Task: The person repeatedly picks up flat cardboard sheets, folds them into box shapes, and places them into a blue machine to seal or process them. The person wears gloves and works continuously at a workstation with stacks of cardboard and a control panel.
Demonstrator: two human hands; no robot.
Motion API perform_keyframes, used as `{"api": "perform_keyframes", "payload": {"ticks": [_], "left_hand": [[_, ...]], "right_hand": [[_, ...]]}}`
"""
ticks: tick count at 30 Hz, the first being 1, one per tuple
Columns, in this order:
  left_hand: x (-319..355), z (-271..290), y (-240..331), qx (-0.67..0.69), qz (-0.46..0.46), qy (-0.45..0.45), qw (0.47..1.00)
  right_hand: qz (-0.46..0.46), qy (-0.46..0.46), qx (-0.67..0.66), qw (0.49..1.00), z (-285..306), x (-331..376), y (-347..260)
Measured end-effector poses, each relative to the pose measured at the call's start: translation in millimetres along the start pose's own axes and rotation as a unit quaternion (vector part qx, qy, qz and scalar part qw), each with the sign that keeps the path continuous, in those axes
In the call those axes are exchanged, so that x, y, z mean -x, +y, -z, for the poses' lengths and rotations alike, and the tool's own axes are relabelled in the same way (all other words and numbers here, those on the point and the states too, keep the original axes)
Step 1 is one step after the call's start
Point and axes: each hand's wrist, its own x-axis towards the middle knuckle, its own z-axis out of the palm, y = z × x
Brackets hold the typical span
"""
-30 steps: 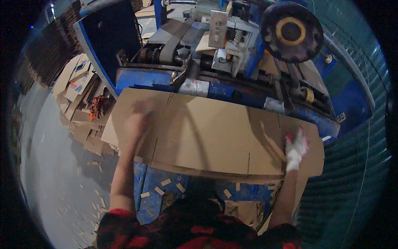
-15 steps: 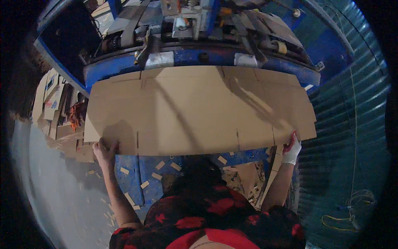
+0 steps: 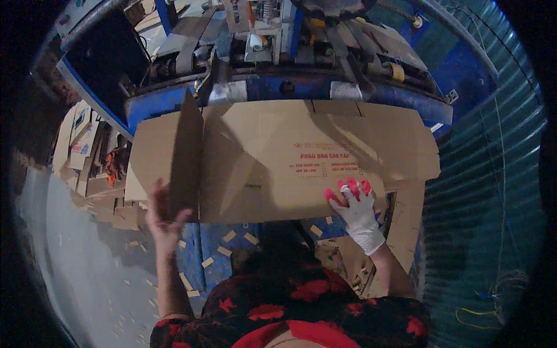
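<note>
Lying just on the near side of the blue machine [image 3: 316, 90] is a cardboard sheet [image 3: 278, 151], its face marked with red print [image 3: 325, 156]. We note its raised panel [image 3: 187, 156], folded up at a crease and tilted, with plain cardboard [image 3: 149, 153] flat beside it toward the machine's left end. On the side away from the machine, we find the bare left hand [image 3: 165, 216] by the raised panel, thumb spread from the fingers; it is blurred, and we cannot tell whether it touches. We record the right hand [image 3: 353, 211], white-gloved with red fingertips, its fingers spread over the sheet, toward the machine's right end. Left of the machine we observe a cardboard pile [image 3: 81, 139] bearing an orange-red bundle [image 3: 114, 165]. On the machine's near side, below the sheet, we see scattered scraps [image 3: 230, 235]. Right of the machine stands a green corrugated wall [image 3: 464, 203].
</note>
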Motion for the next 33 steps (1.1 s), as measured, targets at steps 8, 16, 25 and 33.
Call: {"api": "perform_keyframes", "payload": {"ticks": [8, 16, 25, 33], "left_hand": [[-87.3, -103.3, -33.6, -0.293, -0.161, -0.141, 0.932], [-197.2, -141.2, -78.7, -0.363, -0.244, -0.138, 0.888], [-294.7, -166.1, -94.7, -0.408, -0.254, -0.133, 0.867], [-281.1, -172.9, -86.0, -0.448, -0.151, -0.114, 0.874]], "right_hand": [[0.027, 0.014, 0.066, 0.997, -26.3, -93.5, 57.9], [0.02, 0.035, 0.001, 0.999, -60.3, -183.9, 108.7], [-0.004, 0.031, 0.032, 0.999, -70.9, -277.5, 150.9], [-0.243, -0.057, 0.087, 0.965, -42.8, -317.1, 170.0]]}}
